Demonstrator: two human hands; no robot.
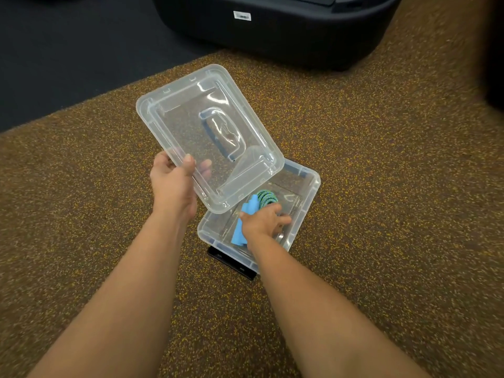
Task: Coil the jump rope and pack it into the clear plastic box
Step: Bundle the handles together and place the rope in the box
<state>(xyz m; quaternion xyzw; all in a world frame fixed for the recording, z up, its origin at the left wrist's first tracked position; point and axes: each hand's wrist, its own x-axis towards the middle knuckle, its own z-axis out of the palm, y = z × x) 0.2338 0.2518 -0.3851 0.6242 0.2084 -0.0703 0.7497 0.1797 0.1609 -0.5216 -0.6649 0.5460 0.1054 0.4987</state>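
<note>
Two risks. The lid [191, 113], pinched at its edge by our left hand [171, 184], may slip. The jump rope [266, 197] under our right hand [261, 222], grip unclear, may uncoil.

No text could be read anywhere. A small white sticker [242, 15] sat on the front of the black plastic housing [272, 39] on the floor; its dark barcode-like print was too blurred to make out.
</note>
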